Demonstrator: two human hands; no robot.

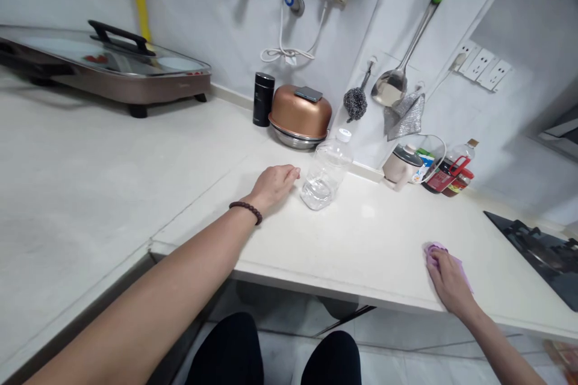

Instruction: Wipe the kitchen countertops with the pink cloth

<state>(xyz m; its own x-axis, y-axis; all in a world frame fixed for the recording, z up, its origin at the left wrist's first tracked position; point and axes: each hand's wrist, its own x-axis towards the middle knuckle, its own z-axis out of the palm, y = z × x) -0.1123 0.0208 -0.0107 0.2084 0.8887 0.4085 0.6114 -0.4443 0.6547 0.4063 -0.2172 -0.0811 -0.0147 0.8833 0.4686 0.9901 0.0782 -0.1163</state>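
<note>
My left hand (273, 185), with a dark beaded bracelet (246, 209) at the wrist, rests on the white countertop (347, 246). Its fingers are curled together, and nothing shows in them. Just right of it stands a clear plastic bottle (326, 171) with a white cap and some clear liquid at the bottom. A small gap separates the fingertips from the bottle. Farther right, near the counter's front edge, my right hand (449, 280) presses down on a purple cloth (434, 248), its fingers bent over it. Part of the cloth is hidden under the palm.
Behind the bottle sit a copper-coloured bowl (300, 109) and a black flask (263, 99). An electric pan (171, 81) with a glass lid occupies the left. A small pot (401, 163) and several jars stand at the wall. The gas stove (537, 246) is at right.
</note>
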